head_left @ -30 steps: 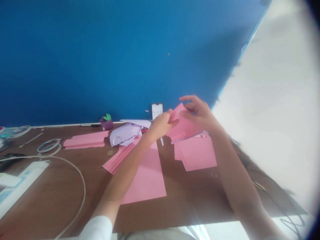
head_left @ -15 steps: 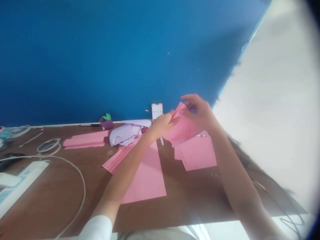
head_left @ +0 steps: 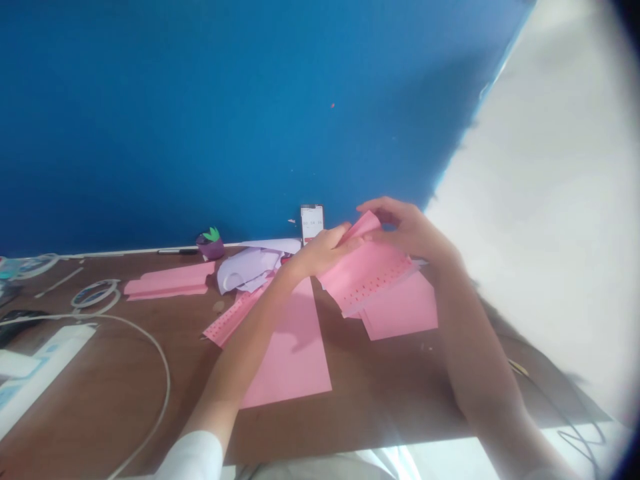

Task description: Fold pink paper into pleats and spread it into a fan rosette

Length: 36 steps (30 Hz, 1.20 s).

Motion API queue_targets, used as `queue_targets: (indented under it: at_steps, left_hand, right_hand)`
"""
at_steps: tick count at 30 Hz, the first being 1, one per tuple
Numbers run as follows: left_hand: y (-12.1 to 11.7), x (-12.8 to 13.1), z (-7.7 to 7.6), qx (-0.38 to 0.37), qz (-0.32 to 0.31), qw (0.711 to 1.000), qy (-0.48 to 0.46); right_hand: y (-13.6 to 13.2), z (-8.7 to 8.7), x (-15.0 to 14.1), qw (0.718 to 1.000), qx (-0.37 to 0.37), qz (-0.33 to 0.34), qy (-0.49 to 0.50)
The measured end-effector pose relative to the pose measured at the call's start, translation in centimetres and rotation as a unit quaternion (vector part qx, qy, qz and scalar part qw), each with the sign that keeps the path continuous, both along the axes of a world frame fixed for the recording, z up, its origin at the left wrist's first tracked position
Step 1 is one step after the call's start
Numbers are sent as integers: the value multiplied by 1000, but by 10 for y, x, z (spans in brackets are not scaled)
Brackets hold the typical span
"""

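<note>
Between my two hands is a folded sheet of pink paper (head_left: 367, 270) with a band of small red marks along its lower edge. My left hand (head_left: 333, 248) is closed on its left side, thumb on top. My right hand (head_left: 407, 223) pinches the upper right part with thumb and curled fingers. Below the raised paper, several pink sheets (head_left: 400, 313) lie on the table to the right. A larger pink sheet (head_left: 293, 353) lies under my left forearm, beside a folded pink strip with red marks (head_left: 230, 323).
Crumpled lilac paper (head_left: 250, 267) lies left of centre, near a purple paper pot with green leaves (head_left: 212, 245). A phone (head_left: 313, 223) leans on the blue wall. Farther left are a folded pink paper (head_left: 170, 280), tape rolls (head_left: 95, 293), a white cable (head_left: 167, 380) and a white box (head_left: 47, 373).
The pink paper has come down slightly and opened out wider, showing more of its marked edge. My right hand has moved a little right and down with it.
</note>
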<state>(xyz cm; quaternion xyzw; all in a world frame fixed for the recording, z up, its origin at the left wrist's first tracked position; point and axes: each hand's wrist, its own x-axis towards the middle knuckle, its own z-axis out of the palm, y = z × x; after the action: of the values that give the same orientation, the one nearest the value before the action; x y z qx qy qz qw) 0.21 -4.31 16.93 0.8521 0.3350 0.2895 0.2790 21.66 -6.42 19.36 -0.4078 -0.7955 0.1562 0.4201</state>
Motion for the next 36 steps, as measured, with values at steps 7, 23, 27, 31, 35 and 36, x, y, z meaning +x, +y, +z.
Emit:
queue_targets:
  at_steps: [7, 23, 27, 31, 35, 36]
  left_hand:
    - [0, -2, 4, -5, 7, 999, -53]
    - [9, -1, 2, 90, 72, 992, -50]
    - [6, -1, 3, 97, 74, 992, -31]
    - [4, 0, 4, 82, 66, 993, -52]
    - [3, 2, 5, 74, 62, 990, -101]
    - [3, 2, 5, 80, 64, 988, -112]
  right_hand:
    - [-3, 4, 0, 1000, -21, -9, 12]
    - [-6, 6, -3, 999, 17, -31, 11]
    - [-7, 5, -8, 998, 36, -46, 1]
    - [-3, 2, -10, 997, 50, -54, -10]
    - [-1, -1, -11, 997, 51, -61, -12]
    - [0, -1, -11, 997, 51, -62, -12]
